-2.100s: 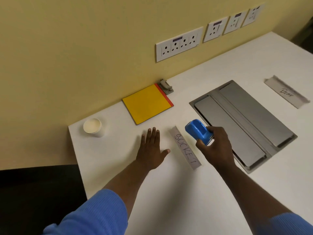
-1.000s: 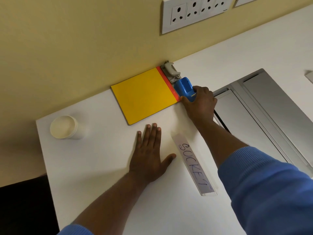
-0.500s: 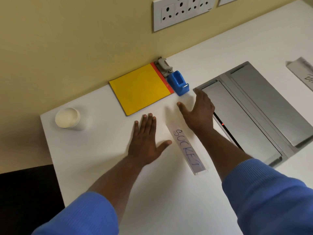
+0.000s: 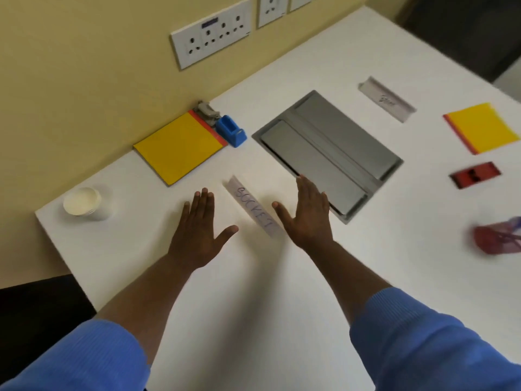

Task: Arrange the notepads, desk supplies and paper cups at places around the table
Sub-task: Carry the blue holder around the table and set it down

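Note:
A yellow notepad (image 4: 179,146) with a red spine lies by the wall. A grey stapler (image 4: 207,112) and a blue tape dispenser (image 4: 230,131) stand at its right edge. A white paper cup (image 4: 82,202) sits at the table's left corner. My left hand (image 4: 198,230) lies flat on the table, fingers straight, holding nothing. My right hand (image 4: 306,214) is open beside the "SOCKET" name card (image 4: 252,210), holding nothing. A second yellow notepad (image 4: 480,127) lies at the far right, with a red-black item (image 4: 475,174) and a blurred red object (image 4: 497,238) nearer me.
A grey flip-lid cable box (image 4: 329,149) is set into the white table (image 4: 253,292) just right of my right hand. Another name card (image 4: 386,98) lies beyond it. Wall sockets (image 4: 211,32) line the yellow wall. The table's left edge drops to a dark floor.
My right hand carried the blue tape dispenser to the notepad's right edge, let go of it and drew back toward me, open. The view has swung right. My left hand stayed flat.

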A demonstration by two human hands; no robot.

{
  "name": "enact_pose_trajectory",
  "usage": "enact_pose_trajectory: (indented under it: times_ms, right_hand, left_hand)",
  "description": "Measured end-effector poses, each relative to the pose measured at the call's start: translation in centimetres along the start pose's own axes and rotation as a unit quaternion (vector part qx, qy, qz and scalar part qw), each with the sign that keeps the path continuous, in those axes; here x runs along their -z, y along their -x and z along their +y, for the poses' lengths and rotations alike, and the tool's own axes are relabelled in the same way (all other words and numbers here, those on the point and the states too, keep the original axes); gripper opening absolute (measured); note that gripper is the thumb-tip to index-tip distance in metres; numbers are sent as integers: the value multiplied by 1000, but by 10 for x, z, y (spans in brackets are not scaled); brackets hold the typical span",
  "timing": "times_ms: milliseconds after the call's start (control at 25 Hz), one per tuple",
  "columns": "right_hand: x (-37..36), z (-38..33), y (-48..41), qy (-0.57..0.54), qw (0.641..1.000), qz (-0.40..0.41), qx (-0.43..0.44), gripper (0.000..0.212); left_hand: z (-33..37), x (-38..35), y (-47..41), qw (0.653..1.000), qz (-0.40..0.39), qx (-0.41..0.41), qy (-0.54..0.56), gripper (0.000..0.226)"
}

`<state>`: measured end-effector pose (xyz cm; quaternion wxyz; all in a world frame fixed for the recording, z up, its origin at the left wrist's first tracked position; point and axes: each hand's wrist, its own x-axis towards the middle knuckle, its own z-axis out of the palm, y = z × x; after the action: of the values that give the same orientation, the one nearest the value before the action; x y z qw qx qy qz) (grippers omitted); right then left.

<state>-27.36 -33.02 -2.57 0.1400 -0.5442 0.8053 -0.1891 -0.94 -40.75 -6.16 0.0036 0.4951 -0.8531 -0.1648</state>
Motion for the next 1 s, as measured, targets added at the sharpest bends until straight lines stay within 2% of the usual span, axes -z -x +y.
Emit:
enact_pose_trajectory:
  times_ms: [480, 1000]
  right_hand:
    - [116, 17, 194, 35, 992, 89, -86, 89]
    - [191, 46, 403, 42, 975, 158, -152, 91]
  left_hand:
    - [130, 60, 88, 985, 33, -166, 12, 109]
    - [256, 67, 242, 945, 35, -325, -35, 104]
